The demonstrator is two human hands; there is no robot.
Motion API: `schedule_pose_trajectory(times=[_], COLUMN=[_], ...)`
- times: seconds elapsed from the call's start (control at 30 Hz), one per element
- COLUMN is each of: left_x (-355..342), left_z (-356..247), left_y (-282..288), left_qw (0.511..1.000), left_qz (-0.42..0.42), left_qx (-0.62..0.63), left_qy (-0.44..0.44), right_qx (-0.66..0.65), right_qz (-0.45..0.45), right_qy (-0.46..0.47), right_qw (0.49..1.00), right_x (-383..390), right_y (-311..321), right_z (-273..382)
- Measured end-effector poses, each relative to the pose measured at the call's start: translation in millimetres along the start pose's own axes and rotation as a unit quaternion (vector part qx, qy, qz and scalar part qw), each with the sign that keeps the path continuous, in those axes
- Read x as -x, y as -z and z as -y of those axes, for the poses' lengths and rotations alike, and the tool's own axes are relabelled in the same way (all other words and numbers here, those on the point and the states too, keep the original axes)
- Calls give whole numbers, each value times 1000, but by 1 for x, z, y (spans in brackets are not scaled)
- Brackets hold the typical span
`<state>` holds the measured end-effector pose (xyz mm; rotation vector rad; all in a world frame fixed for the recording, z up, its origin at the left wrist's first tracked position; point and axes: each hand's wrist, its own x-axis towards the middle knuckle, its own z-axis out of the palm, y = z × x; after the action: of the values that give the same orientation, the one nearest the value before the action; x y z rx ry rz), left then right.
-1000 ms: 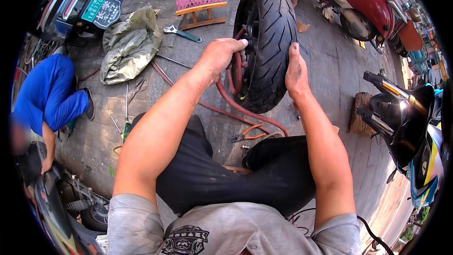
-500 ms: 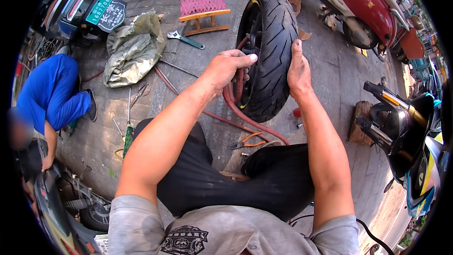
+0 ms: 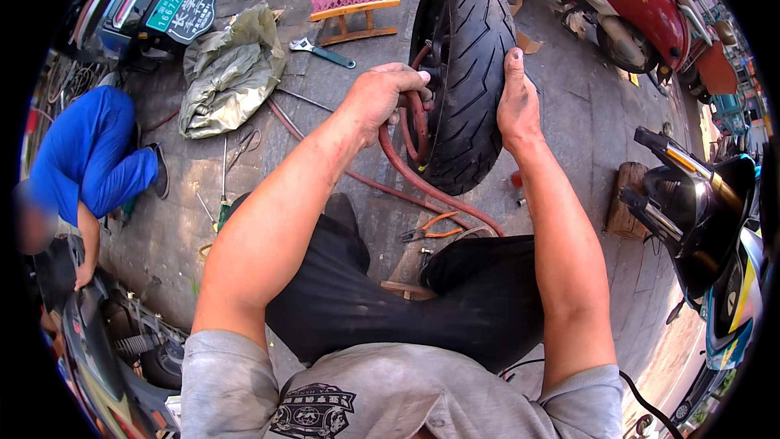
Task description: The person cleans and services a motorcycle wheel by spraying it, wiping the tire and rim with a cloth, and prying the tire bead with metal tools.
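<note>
A motorcycle wheel with a black treaded tyre (image 3: 475, 57) stands upright on the ground in front of me, its hub side turned left. My left hand (image 3: 385, 97) is closed around a reddish rubber hose (image 3: 404, 171) beside the rim. The hose's upper end reaches in toward the rim near the hub; what it meets there I cannot make out. My right hand (image 3: 518, 106) lies along the right side of the tread with its thumb stretched up. Its other fingers are mostly hidden.
Orange-handled pliers (image 3: 431, 228) lie before my knees. Farther off are an adjustable wrench (image 3: 323, 53), a low folding stool (image 3: 353, 2) and a crumpled sheet (image 3: 231, 73). Parked scooters (image 3: 642, 8) edge the space. At left a person in blue (image 3: 85, 146) crouches.
The whole scene sits slightly higher in the picture. My left hand has drawn a little left from the wheel, still gripping the hose. The right hand stays against the tyre.
</note>
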<state>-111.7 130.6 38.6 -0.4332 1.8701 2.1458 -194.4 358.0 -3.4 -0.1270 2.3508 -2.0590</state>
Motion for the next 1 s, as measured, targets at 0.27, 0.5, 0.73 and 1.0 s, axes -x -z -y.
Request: schedule_pose_trajectory(times=[0.27,0.5,0.73,1.0], left_x=[-12,0,-19,-20], left_z=[7,35,52,52], left_y=[0,-69,-69,-74], left_qw=[977,935,929,913], left_qz=[-61,-173,-208,-197], left_qx=[-201,-253,-185,-214], left_qy=[-48,-176,-243,-288], right_qx=[6,16,68,37], right_qz=[1,15,7,1], right_qy=[-29,37,95,79], right_qw=[1000,999,993,996], right_x=[1,49,54,51], right_y=[4,-8,-11,-8], right_z=[1,-9,-10,-22])
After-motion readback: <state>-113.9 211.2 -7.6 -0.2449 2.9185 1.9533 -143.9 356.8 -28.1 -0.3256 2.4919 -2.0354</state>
